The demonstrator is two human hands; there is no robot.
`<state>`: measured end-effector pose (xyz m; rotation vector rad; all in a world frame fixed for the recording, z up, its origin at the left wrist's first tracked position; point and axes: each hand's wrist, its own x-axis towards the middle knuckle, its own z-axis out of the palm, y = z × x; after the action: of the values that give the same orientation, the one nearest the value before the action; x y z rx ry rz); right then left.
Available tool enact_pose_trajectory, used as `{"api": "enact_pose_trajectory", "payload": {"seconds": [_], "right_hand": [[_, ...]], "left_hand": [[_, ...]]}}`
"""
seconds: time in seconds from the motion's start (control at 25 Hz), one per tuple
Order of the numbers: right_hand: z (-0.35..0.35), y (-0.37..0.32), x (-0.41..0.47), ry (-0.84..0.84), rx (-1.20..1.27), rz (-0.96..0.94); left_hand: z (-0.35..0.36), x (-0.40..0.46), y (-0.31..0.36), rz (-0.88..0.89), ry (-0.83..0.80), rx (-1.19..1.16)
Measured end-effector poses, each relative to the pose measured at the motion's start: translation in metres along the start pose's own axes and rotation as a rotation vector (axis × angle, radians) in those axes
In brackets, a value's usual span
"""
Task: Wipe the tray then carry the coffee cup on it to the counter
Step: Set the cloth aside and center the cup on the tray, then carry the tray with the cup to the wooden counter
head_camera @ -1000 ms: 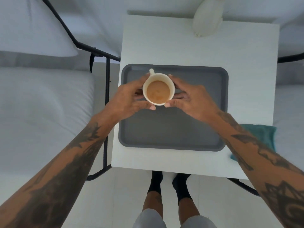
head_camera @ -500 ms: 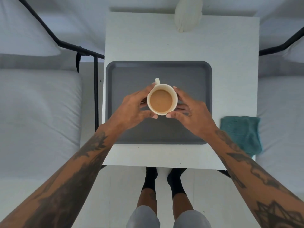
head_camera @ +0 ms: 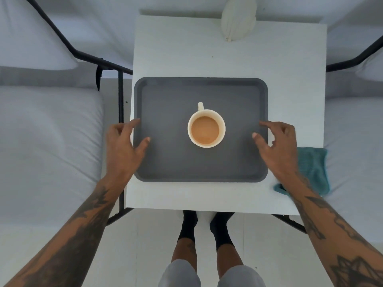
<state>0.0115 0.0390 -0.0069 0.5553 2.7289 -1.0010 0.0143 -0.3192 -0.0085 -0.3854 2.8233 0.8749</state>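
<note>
A cream coffee cup (head_camera: 206, 128), full of light-brown coffee, stands upright in the middle of the dark grey tray (head_camera: 165, 162), its handle pointing away from me. The tray lies flat on a small white table (head_camera: 228, 59). My left hand (head_camera: 124, 146) hovers at the tray's left rim, fingers spread, thumb over the tray floor. At the right rim my right hand (head_camera: 275, 146) mirrors it, fingers apart. Neither hand holds anything that I can see.
A teal cloth (head_camera: 313, 168) lies folded at the table's right edge, partly under my right forearm. A cream object (head_camera: 238, 17) sits at the table's far edge. White-sheeted beds with black metal frames (head_camera: 120, 100) flank the table. My feet in black socks (head_camera: 207, 228) stand below.
Both hands let go of the cup, which now stands on the tray, and moved apart to the tray's left and right rims.
</note>
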Motion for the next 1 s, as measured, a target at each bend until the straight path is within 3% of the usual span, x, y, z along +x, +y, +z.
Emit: {"api": "enact_pose_trajectory", "payload": {"seconds": [0.16, 0.36, 0.6, 0.76, 1.0], "right_hand": [[0.005, 0.011, 0.011, -0.090, -0.016, 0.078], [0.017, 0.005, 0.025, -0.088, 0.027, 0.108], [0.025, 0.006, 0.024, -0.040, 0.037, 0.075], [0.018, 0.005, 0.022, -0.018, 0.043, 0.027], [-0.030, -0.020, -0.004, 0.084, 0.050, -0.105]], "left_hand": [[0.010, 0.005, -0.011, -0.071, -0.126, 0.072], [0.020, 0.022, -0.012, -0.090, -0.059, 0.017], [0.020, 0.030, -0.002, -0.075, -0.075, 0.003], [0.010, 0.036, -0.001, -0.122, -0.175, -0.046], [-0.043, 0.017, 0.019, -0.054, -0.234, -0.182]]}}
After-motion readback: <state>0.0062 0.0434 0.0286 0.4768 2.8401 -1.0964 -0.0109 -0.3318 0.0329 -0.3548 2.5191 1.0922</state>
